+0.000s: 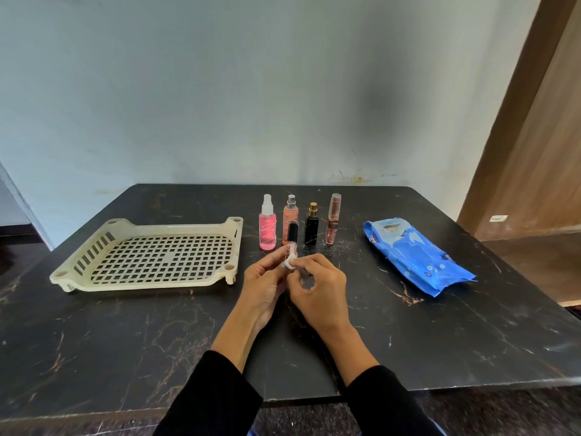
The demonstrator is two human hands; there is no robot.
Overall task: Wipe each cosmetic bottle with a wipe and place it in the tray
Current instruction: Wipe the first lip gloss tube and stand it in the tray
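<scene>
My left hand (264, 284) grips a slim lip gloss tube (290, 243) with a black cap, held upright above the table. My right hand (317, 289) pinches a small white wipe (294, 265) against the tube's lower part. Behind them stands a row of bottles: a pink spray bottle (268, 225), an orange spray bottle (290, 212), a black bottle with a gold top (312, 226) and a brown lipstick tube (333, 220). The beige perforated tray (147, 276) lies to the left with nothing in it.
A blue pack of wipes (415, 258) lies on the right of the dark marble table (125, 341). A wall runs behind the table, and a wooden door frame (528, 136) stands at the right.
</scene>
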